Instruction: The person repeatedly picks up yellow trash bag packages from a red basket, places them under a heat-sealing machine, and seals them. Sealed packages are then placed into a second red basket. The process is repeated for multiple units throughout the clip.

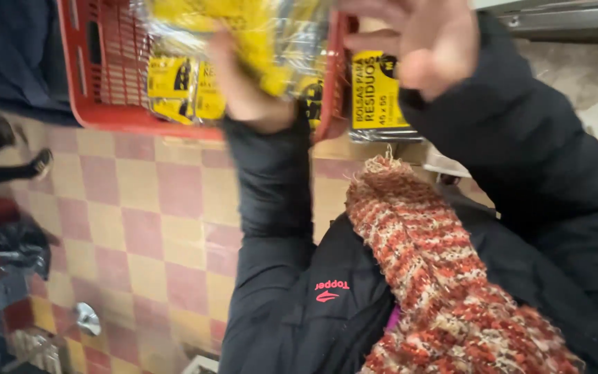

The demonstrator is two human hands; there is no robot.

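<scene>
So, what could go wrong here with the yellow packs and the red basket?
1. The left hand holds a clear-wrapped bundle of yellow packs over the red basket; the wrap looks slick, so it might slip.
2. The right hand is open beside another yellow pack at the basket's edge and could knock it down.
3. The knitted scarf hangs close below and may hide or catch a falling pack.

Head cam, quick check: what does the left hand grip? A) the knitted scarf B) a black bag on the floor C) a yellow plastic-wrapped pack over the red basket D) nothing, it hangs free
C: the left hand is closed on a yellow plastic-wrapped pack held over the red basket, while the knitted scarf hangs untouched below and the right hand is spread open.
</scene>
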